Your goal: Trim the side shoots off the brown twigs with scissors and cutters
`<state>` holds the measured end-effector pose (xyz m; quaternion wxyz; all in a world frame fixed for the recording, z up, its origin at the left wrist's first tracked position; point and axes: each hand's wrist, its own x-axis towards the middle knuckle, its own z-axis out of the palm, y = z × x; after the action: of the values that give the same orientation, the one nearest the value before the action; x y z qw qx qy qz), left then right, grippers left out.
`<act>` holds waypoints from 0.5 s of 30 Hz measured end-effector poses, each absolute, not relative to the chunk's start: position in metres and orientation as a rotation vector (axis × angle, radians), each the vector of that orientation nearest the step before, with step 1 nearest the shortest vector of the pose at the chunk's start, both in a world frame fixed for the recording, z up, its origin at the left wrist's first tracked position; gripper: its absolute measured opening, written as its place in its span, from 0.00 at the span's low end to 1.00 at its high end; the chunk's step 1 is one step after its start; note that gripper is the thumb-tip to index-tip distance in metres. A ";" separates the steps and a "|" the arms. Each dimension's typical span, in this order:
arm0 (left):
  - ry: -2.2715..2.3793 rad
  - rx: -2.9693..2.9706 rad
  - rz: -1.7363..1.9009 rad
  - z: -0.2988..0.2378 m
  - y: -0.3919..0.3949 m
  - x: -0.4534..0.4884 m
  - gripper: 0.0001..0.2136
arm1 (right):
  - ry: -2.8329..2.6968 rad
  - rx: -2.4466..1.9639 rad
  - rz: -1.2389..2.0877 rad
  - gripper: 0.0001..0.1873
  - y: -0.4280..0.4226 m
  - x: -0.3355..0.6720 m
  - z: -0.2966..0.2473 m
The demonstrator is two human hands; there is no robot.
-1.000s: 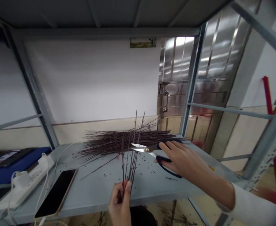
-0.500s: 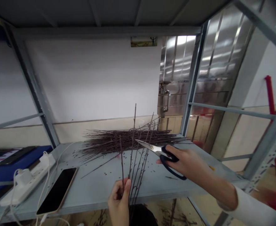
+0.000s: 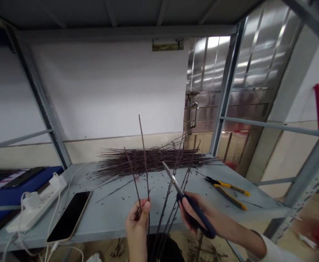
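Observation:
My left hand [image 3: 138, 223] pinches thin dark twigs between thumb and fingers. A taller twig [image 3: 145, 153] and a shorter twig [image 3: 131, 168] stand up out of that grip. My right hand [image 3: 203, 214] holds dark-handled scissors [image 3: 173, 179], blades pointing up and left and looking nearly together. Several loose branched twigs [image 3: 167, 196] rise between my hands from below the table edge, behind the scissors. Whether the right fingers also touch these twigs I cannot tell. Farther back, a wide heap of dark twigs [image 3: 137, 162] lies across the grey shelf [image 3: 107, 218].
Yellow-and-black pliers [image 3: 227, 191] lie right of my right hand. To the left are a black-screened phone [image 3: 69, 216] and a white power strip [image 3: 36, 209] with cables. Grey metal posts [image 3: 225, 91] frame the shelf. Small dark bits are scattered on it.
The scissors have tilted more upright, and my right hand has moved lower and closer. The twigs in my left hand have shifted left, away from the loose ones. The pliers have come into sight.

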<state>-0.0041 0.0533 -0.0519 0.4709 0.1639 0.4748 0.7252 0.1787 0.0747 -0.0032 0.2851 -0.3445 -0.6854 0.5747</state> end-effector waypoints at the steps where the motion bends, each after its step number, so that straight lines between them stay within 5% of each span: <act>1: 1.154 0.380 1.771 -0.050 0.053 -0.003 0.22 | -1.813 -0.894 1.580 0.28 0.071 0.175 -0.005; 15: 1.143 0.498 1.816 -0.049 0.054 -0.006 0.19 | -1.943 -0.993 1.525 0.32 0.046 0.161 0.000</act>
<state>-0.0062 0.0537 -0.0493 0.4523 0.2014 0.4628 0.7353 0.1610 0.0462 -0.0002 0.2376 -0.3622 -0.7091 0.5564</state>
